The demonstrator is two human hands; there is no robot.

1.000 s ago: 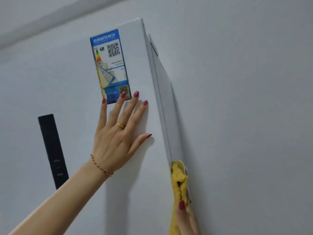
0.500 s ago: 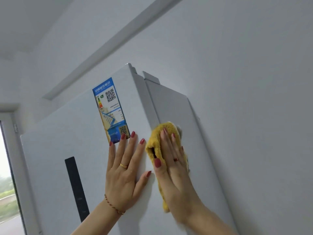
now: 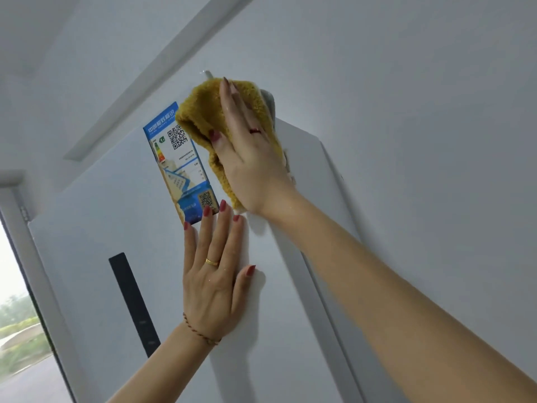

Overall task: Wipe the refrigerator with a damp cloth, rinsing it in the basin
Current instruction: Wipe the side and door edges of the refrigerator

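The white refrigerator (image 3: pixel 96 234) fills the lower left, seen from below, with its side panel (image 3: pixel 313 181) running along the wall. A yellow cloth (image 3: pixel 200 112) lies bunched over the fridge's top right corner. My right hand (image 3: pixel 247 152) presses flat on the cloth with straight fingers, the thumb lying over a fold. My left hand (image 3: pixel 213 274) rests flat and spread on the fridge door, its fingertips touching the bottom edge of a blue energy label (image 3: pixel 180 164). The basin is out of view.
A black vertical display strip (image 3: pixel 133 303) sits on the door left of my left forearm. The white wall (image 3: pixel 421 141) stands close to the fridge's right side. A window frame (image 3: pixel 37 289) with greenery outside is at the far left.
My right hand has carried the cloth up the fridge's side edge from low down to the top corner. My left hand has stayed planted on the door below the label.
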